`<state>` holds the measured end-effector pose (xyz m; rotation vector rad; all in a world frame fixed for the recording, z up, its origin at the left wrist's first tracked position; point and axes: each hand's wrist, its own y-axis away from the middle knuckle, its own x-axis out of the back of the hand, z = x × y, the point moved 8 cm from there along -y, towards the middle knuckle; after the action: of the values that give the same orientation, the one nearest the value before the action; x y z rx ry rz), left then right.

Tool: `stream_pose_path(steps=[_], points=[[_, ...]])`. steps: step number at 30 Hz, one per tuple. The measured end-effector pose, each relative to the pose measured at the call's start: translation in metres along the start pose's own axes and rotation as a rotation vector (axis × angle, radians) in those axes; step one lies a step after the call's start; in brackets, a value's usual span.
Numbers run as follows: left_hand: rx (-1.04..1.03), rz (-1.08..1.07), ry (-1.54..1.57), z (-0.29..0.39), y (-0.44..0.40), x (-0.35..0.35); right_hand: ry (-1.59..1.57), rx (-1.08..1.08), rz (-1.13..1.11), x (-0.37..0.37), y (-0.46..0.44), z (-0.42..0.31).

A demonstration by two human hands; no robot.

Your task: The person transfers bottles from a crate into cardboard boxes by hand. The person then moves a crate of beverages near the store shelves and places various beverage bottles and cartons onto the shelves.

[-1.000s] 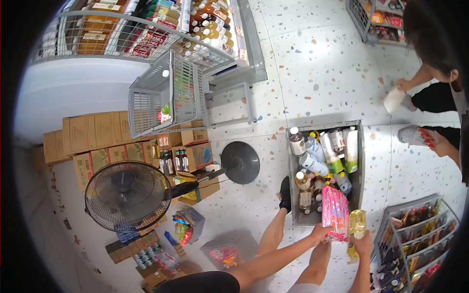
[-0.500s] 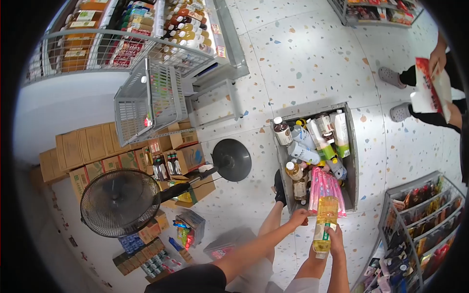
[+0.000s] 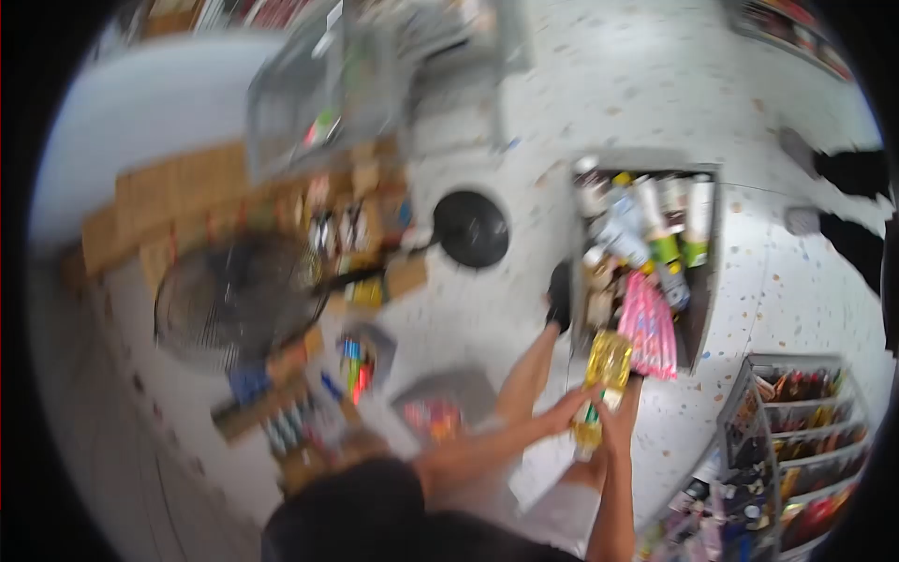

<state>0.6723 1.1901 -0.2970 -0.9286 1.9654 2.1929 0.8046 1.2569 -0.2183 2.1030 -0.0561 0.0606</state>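
Note:
A clear bottle of yellow oil [image 3: 610,356] is tilted in front of my body, cap end toward me. My right hand [image 3: 615,426] wraps round its labelled part from the right. On the left side, my left hand [image 3: 571,409] has its fingers closed against the same bottle; motion blur softens the fingertips. Just beyond it, a grey crate [image 3: 714,281] holds several drink bottles and cartons, including a white-and-green carton [image 3: 698,220]. Pink striped packages [image 3: 648,328] lie at the crate's near end, close to the oil bottle's base.
To the left stands a black fan [image 3: 239,300] with a round base [image 3: 470,229], in front of stacked cardboard boxes [image 3: 178,192]. A grey shopping basket [image 3: 281,103] is at upper left. A snack rack [image 3: 810,440] stands at lower right. Another person's legs [image 3: 847,169] are at the right.
My left hand has moved from the crate's near edge onto the oil bottle. The bottle has come slightly left and up in view. The view has shifted and blurred; the other person's hands have left it.

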Motion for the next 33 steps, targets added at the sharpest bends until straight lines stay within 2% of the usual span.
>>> stream_pose_path(steps=[2, 3, 5, 8, 11, 13, 15, 17, 18, 19, 21, 23, 24, 25, 27, 29, 31, 33], points=[[0.082, -0.076, 0.140, 0.027, 0.044, -0.039, 0.031, 0.070, -0.010, -0.006, 0.024, -0.005], [0.147, -0.100, 0.174, 0.022, 0.047, -0.037, 0.062, 0.081, -0.049, -0.014, 0.033, -0.009], [0.112, -0.108, 0.188, 0.030, 0.069, -0.034, 0.182, 0.039, 0.022, -0.019, 0.054, -0.019], [0.065, -0.160, 0.245, 0.051, 0.113, -0.019, 0.374, 0.076, -0.021, -0.062, 0.089, -0.062], [-0.035, -0.110, 0.271, 0.076, 0.165, 0.021, 0.563, 0.095, -0.108, -0.117, 0.107, -0.073], [-0.188, -0.046, 0.297, 0.087, 0.173, 0.068, 0.591, 0.287, -0.148, -0.160, 0.116, -0.076], [-0.163, 0.059, 0.460, 0.068, 0.171, 0.126, 0.649, 0.316, -0.219, -0.189, 0.119, -0.047], [-0.290, 0.097, 0.660, 0.083, 0.178, 0.182, 0.520, 0.363, -0.291, -0.213, 0.120, -0.022], [-0.405, 0.194, 0.680, 0.092, 0.177, 0.226, 0.552, 0.332, -0.321, -0.219, 0.123, -0.003], [-0.513, 0.292, 0.695, 0.103, 0.180, 0.267, 0.533, 0.212, -0.356, -0.224, 0.128, 0.014], [-0.582, 0.561, 0.651, 0.138, 0.218, 0.343, 0.551, 0.162, -0.384, -0.224, 0.131, 0.052], [-0.569, 0.927, 0.498, 0.176, 0.247, 0.429, 0.665, 0.081, -0.382, -0.232, 0.150, 0.055], [-0.615, 1.012, 0.491, 0.197, 0.244, 0.478, 0.748, 0.223, -0.340, -0.224, 0.141, 0.076], [-0.658, 1.098, 0.470, 0.220, 0.244, 0.528, 0.750, 0.217, -0.329, -0.226, 0.141, 0.085], [-0.738, 1.236, 0.505, 0.280, 0.283, 0.577, 0.765, 0.041, -0.260, -0.227, 0.141, 0.104], [-0.568, 1.409, 0.574, 0.327, 0.306, 0.622, 0.751, -0.036, -0.198, -0.256, 0.149, 0.097], [-0.996, 1.338, 0.608, 0.391, 0.329, 0.655, 0.873, -0.018, -0.196, -0.283, 0.148, 0.096], [-0.793, 1.307, 0.572, 0.422, 0.274, 0.740, 0.778, -0.050, -0.232, -0.309, 0.142, 0.115]])
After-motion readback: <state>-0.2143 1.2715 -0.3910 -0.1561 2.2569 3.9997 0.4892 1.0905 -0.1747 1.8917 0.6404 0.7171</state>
